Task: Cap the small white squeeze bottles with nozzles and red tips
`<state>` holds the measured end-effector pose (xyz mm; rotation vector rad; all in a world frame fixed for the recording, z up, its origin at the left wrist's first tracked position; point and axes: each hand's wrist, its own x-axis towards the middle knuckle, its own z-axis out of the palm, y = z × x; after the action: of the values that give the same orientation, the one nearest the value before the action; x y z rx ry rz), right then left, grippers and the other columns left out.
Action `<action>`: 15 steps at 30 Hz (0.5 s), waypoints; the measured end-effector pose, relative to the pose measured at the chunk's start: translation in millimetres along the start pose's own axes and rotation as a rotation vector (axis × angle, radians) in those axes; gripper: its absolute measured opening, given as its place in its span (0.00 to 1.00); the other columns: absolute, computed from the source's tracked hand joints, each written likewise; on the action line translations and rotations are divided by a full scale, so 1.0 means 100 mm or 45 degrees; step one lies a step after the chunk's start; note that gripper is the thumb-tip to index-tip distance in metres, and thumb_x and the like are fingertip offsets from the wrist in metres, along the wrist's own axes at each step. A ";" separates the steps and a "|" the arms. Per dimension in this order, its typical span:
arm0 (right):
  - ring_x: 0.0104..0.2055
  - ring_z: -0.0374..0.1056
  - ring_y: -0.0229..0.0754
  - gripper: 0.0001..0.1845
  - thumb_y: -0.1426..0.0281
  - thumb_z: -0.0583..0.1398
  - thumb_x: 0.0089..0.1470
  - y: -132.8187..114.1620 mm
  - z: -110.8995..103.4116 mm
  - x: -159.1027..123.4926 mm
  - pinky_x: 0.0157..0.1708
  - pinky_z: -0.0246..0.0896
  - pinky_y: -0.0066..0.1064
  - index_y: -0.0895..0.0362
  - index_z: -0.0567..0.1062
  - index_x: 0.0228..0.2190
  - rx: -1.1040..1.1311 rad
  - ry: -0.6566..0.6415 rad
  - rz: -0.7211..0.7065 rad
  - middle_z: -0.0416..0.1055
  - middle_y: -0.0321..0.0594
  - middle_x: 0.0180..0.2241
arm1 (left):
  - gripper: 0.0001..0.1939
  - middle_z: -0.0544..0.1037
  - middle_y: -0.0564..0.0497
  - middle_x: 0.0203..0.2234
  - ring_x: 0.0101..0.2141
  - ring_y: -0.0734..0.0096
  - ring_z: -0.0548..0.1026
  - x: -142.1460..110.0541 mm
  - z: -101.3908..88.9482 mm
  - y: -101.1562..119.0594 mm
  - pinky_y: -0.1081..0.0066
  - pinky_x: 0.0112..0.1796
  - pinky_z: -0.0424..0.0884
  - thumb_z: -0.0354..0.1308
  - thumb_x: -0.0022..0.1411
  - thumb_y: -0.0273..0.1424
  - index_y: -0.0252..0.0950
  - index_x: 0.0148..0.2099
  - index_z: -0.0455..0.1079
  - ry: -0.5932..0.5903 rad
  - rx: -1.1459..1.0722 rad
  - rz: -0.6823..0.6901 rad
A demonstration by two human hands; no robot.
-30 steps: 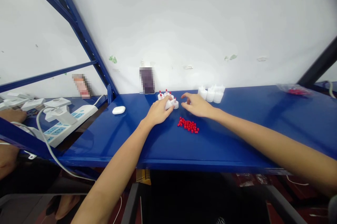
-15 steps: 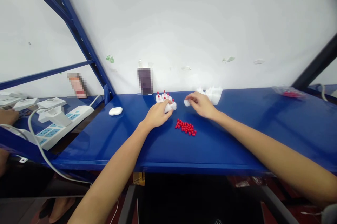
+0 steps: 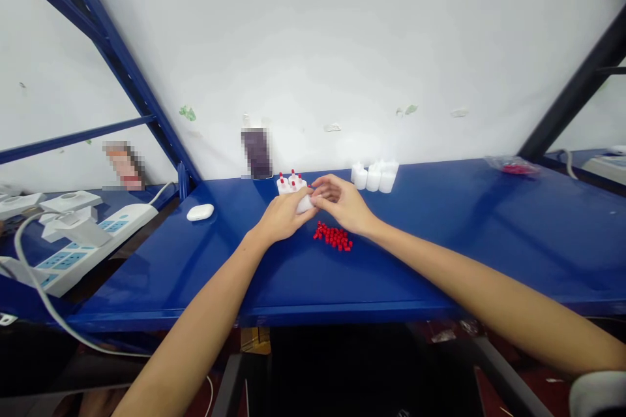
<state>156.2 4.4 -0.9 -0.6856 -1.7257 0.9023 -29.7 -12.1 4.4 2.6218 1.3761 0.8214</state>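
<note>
My left hand [image 3: 281, 218] and my right hand [image 3: 342, 205] meet over the blue shelf [image 3: 440, 254], both closed around one small white piece [image 3: 306, 203]. Just behind them stands a cluster of white pieces with red caps [image 3: 289, 183]. A pile of small red caps [image 3: 333, 237] lies right in front of my right hand. A group of plain white pieces [image 3: 374, 177] stands to the right near the wall.
A white oval case [image 3: 200, 212] lies left of my hands. A dark phone [image 3: 256, 153] leans on the white wall. White power strips with cables [image 3: 63, 241] fill the lower shelf at left. A clear bag with red bits [image 3: 513, 166] sits far right.
My right hand picked a white piece from the plain group and brought it left to meet my left hand. The camera view shifted slightly rightward.
</note>
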 end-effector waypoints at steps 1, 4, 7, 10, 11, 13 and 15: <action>0.33 0.70 0.39 0.15 0.65 0.64 0.52 0.00 -0.04 0.01 0.37 0.66 0.34 0.56 0.72 0.41 -0.093 0.007 -0.015 0.74 0.38 0.34 | 0.19 0.80 0.49 0.39 0.36 0.62 0.78 0.00 -0.01 -0.01 0.69 0.37 0.68 0.51 0.67 0.44 0.40 0.53 0.67 0.004 0.008 -0.019; 0.25 0.62 0.36 0.08 0.66 0.60 0.56 0.04 -0.23 0.03 0.31 0.58 0.31 0.57 0.76 0.36 -0.513 -0.137 0.001 0.68 0.32 0.22 | 0.19 0.80 0.49 0.35 0.33 0.63 0.77 0.00 -0.03 -0.06 0.70 0.34 0.67 0.50 0.67 0.46 0.40 0.52 0.68 0.051 0.073 -0.112; 0.20 0.56 0.34 0.09 0.68 0.60 0.57 0.09 -0.39 0.01 0.27 0.52 0.29 0.57 0.79 0.35 -0.714 -0.537 0.047 0.61 0.28 0.16 | 0.20 0.79 0.49 0.33 0.31 0.62 0.76 -0.01 -0.03 -0.09 0.70 0.33 0.66 0.50 0.67 0.47 0.40 0.52 0.68 0.053 0.147 -0.171; 0.19 0.54 0.34 0.12 0.67 0.59 0.58 0.11 -0.43 -0.03 0.25 0.50 0.29 0.56 0.80 0.41 -0.690 -0.729 0.007 0.62 0.27 0.16 | 0.21 0.80 0.48 0.34 0.32 0.61 0.77 -0.01 -0.02 -0.09 0.69 0.34 0.67 0.49 0.67 0.48 0.40 0.53 0.69 0.022 0.185 -0.150; 0.19 0.55 0.35 0.13 0.66 0.59 0.59 0.10 -0.42 -0.04 0.25 0.52 0.29 0.55 0.80 0.42 -0.670 -0.748 -0.015 0.64 0.28 0.17 | 0.21 0.80 0.48 0.35 0.32 0.60 0.77 -0.01 -0.01 -0.09 0.69 0.34 0.67 0.49 0.67 0.48 0.40 0.53 0.69 0.009 0.190 -0.135; 0.24 0.64 0.37 0.14 0.66 0.58 0.60 0.09 -0.37 -0.06 0.29 0.58 0.30 0.54 0.80 0.44 -0.611 -0.769 -0.064 0.74 0.33 0.25 | 0.21 0.80 0.47 0.36 0.33 0.60 0.78 -0.01 0.01 -0.09 0.69 0.34 0.68 0.50 0.67 0.47 0.40 0.53 0.69 -0.015 0.195 -0.111; 0.33 0.71 0.40 0.13 0.67 0.57 0.61 0.09 -0.32 -0.06 0.37 0.62 0.32 0.54 0.80 0.43 -0.568 -0.807 -0.110 0.79 0.38 0.35 | 0.21 0.80 0.47 0.36 0.34 0.59 0.78 -0.01 0.02 -0.09 0.68 0.35 0.68 0.51 0.66 0.47 0.40 0.53 0.69 -0.032 0.199 -0.105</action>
<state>188.6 12.8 -5.4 -0.6387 -2.5510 0.7171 -35.7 -7.1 -0.2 2.6560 1.5912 0.6945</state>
